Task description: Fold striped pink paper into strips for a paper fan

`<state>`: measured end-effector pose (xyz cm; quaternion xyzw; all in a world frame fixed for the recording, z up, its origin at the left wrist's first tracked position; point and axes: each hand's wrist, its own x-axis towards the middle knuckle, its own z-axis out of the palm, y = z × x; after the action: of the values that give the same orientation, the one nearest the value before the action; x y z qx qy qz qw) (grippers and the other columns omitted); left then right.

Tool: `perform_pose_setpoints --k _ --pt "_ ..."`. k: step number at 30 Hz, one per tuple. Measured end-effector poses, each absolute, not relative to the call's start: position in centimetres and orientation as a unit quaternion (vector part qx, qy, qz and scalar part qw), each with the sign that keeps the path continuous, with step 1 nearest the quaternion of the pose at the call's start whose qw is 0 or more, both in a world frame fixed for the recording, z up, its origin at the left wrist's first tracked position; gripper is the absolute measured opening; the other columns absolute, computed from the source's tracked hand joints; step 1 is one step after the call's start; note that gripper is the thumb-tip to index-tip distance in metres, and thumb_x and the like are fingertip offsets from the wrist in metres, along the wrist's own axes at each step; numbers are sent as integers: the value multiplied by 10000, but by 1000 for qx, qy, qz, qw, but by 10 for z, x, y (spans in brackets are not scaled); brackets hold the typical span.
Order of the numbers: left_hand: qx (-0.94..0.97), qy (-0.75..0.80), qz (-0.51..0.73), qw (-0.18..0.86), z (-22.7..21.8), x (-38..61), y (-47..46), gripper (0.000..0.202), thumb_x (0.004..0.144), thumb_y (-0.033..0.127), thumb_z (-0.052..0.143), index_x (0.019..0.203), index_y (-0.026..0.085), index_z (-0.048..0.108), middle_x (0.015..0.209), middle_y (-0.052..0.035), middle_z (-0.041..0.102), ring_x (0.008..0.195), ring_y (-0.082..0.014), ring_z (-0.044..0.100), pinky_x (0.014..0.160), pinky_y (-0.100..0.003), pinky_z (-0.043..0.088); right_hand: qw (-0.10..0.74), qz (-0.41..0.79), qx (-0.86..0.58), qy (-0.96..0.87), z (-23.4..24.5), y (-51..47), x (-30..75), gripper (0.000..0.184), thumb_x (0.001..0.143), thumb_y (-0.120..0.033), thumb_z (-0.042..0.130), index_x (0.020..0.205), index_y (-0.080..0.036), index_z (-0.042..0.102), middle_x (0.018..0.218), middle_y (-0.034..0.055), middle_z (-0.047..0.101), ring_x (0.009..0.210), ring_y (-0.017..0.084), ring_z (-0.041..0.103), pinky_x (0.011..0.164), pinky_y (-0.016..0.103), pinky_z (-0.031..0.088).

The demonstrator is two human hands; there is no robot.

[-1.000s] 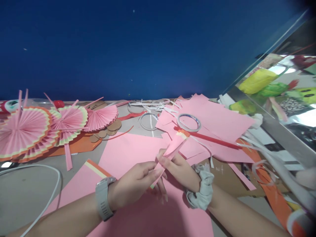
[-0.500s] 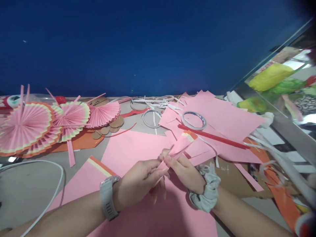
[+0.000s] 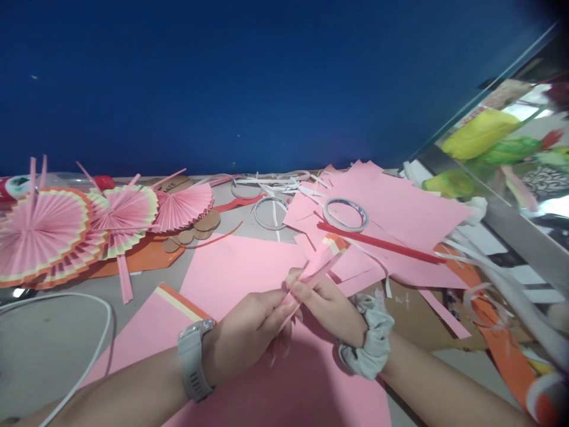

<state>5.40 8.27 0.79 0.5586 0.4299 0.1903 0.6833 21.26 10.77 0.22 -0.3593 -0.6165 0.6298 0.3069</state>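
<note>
Between both hands is a narrow folded strip of pink paper [image 3: 320, 261], its far end edged in cream and orange. My left hand [image 3: 260, 323], with a watch above its wrist, pinches the near end. My right hand [image 3: 331, 308], wearing a pale scrunchie, grips the strip further up with the thumb on top. The fingers of the two hands meet, and the fingertips beneath are partly hidden. Large pink sheets [image 3: 240, 264] lie under the hands. Left of the watch, one pink sheet [image 3: 146, 326] has an orange and cream edge.
Pleated pink paper fans [image 3: 42, 237] lie at the left, near cardboard discs [image 3: 208, 221]. Tape rolls [image 3: 345, 214] and a red strip [image 3: 382, 243] rest on and beside more pink paper [image 3: 400, 207]. A white cable [image 3: 109, 320] loops at the left. A blue panel [image 3: 249, 89] stands behind.
The pink strip has turned a little more upright and looks narrower, pressed flatter. Both hands keep their hold, with small finger shifts. The whole view has slid slightly.
</note>
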Motion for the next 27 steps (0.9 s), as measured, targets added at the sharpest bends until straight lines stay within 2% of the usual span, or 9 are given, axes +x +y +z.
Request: perform_pose_setpoints --k 3,8,14,20,27 --pt "558 422 191 689 6 55 83 437 918 491 282 684 173 470 475 29 531 369 -79 469 404 -172 382 305 628 -366 -616 2 107 212 369 943 -363 343 636 -181 437 581 -27 455 559 103 485 577 241 406" --pt "551 420 190 696 7 54 84 462 918 502 270 683 168 485 479 21 548 378 -85 474 429 -188 392 297 620 -381 -618 4 107 212 392 941 -371 345 607 -182 429 571 -31 452 542 95 467 571 233 395" --pt "548 413 235 689 11 55 85 408 932 416 316 695 154 521 530 -15 622 510 -115 560 552 -207 433 296 633 -378 -607 4 107 211 368 927 -402 376 631 -186 412 578 -41 417 539 90 436 555 227 376" --pt "523 388 225 725 12 53 89 411 930 431 313 762 138 548 522 -26 633 475 -113 565 522 -206 423 341 655 -358 -572 4 109 210 381 934 -376 370 618 -177 443 539 -34 455 510 92 466 538 234 387" --pt "497 366 201 761 11 51 90 397 916 465 336 831 138 545 568 -46 663 534 -128 590 512 -208 405 341 663 -347 -569 6 109 209 370 927 -365 395 617 -172 459 507 -43 470 480 87 474 529 231 394"
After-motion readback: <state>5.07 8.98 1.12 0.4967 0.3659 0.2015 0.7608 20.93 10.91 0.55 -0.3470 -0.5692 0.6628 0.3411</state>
